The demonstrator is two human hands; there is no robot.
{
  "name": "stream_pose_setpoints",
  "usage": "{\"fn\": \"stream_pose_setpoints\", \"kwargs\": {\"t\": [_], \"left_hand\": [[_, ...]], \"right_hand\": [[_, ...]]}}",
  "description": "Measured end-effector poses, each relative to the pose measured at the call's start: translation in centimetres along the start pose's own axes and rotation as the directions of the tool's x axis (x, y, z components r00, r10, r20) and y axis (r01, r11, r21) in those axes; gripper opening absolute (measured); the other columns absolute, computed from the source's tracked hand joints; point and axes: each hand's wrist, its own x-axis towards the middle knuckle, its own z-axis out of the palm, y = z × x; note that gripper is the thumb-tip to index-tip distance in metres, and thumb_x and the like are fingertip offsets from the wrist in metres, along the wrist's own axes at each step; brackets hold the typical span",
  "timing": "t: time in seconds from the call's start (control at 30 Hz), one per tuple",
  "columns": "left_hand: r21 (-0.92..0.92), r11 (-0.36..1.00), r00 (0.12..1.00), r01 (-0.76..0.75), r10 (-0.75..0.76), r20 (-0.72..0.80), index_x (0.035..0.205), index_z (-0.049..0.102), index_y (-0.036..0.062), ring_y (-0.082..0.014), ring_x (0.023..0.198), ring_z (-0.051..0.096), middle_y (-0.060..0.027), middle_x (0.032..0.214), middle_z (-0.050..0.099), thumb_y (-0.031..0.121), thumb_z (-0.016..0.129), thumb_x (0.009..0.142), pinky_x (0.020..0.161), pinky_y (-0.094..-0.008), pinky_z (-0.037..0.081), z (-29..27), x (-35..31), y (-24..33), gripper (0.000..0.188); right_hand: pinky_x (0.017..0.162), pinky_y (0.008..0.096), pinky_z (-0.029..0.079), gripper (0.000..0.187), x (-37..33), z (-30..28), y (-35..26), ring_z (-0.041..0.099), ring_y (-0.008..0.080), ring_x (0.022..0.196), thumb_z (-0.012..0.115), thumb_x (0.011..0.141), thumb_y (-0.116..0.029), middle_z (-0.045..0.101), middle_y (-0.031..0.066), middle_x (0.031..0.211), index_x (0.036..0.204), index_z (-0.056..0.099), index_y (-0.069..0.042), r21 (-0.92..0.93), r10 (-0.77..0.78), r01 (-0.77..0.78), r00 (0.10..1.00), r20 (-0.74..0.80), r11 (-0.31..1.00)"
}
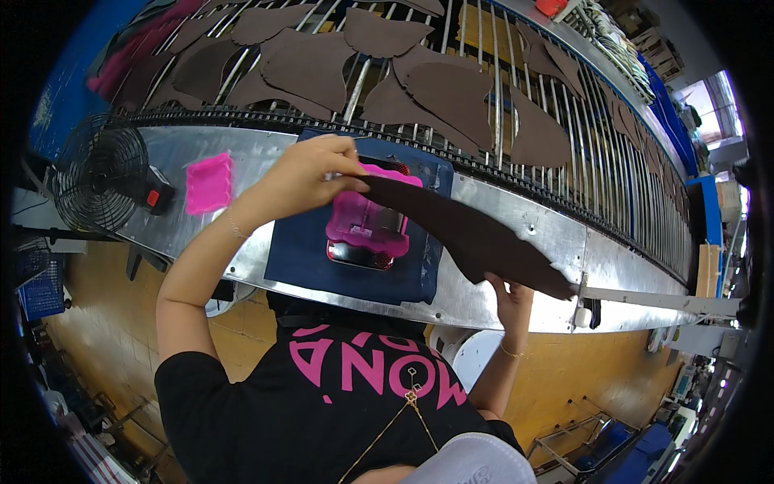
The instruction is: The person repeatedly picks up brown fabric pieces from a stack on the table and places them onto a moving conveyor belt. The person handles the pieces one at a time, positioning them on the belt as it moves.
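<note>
A dark brown leather-like cut piece [472,234] is stretched between my hands above the metal bench. My left hand [334,165] pinches its narrow left end between thumb and fingers. My right hand [512,302] grips the lower edge near its right end, with the fingers partly hidden behind it. Below my left hand, a pink wavy-edged tray [347,218] rests on a red and black object [359,256], partly covered by the piece. Both lie on a dark blue mat [302,250].
Beyond the bench [556,226], a conveyor of metal rods [601,161] carries several brown cut pieces [302,64]. At the left stand a black wire fan [97,173] and a second pink tray [210,184]. A metal bar [645,298] juts in at the right.
</note>
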Motion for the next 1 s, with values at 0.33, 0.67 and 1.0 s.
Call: {"fn": "stream_pose_setpoints", "kwargs": {"t": [0.33, 0.67, 1.0], "left_hand": [[0.052, 0.865, 0.865, -0.499, 0.493, 0.093, 0.076, 0.067, 0.0059, -0.0260, 0.088, 0.047, -0.0070, 0.089, 0.047, 0.018, 0.070, 0.075, 0.076, -0.0361, 0.041, 6.2, 9.8, 5.9, 0.012], [0.207, 0.878, 0.765, -0.432, 0.479, -0.431, 0.113, 0.060, 0.0131, -0.0281, 0.107, 0.050, -0.0110, 0.113, 0.049, 0.027, 0.070, 0.080, 0.092, -0.0365, 0.041, 0.2, 19.3, 9.0, 0.037], [0.132, 0.938, 0.801, 0.320, -0.194, -0.566, 0.123, 0.056, 0.0110, -0.0170, 0.103, 0.052, -0.0055, 0.120, 0.048, 0.014, 0.065, 0.083, 0.088, -0.0303, 0.042, -7.9, 2.3, 5.1, 0.041]], "right_hand": [[0.047, 0.0213, 0.034, 0.016, -4.3, -11.9, -0.8, 0.040, 0.0045, 0.054, 0.067, 0.086, -0.012, 0.054, -0.0031, 0.066, 0.083, 0.059, 0.001, 0.036, 0.170, -0.167, 0.939, -0.298, 0.985], [0.039, 0.0186, 0.045, 0.019, 9.0, -12.6, 3.7, 0.056, 0.0082, 0.046, 0.063, 0.090, -0.018, 0.063, 0.0022, 0.071, 0.102, 0.054, -0.006, 0.638, 0.331, -0.033, 0.874, -0.355, 0.770], [0.070, 0.0394, 0.062, 0.047, 31.2, -0.9, 15.4, 0.066, 0.0327, 0.086, 0.041, 0.093, 0.004, 0.054, 0.0155, 0.107, 0.133, 0.023, -0.013, 0.957, 0.502, 0.188, 0.819, -0.278, 0.222]]}}
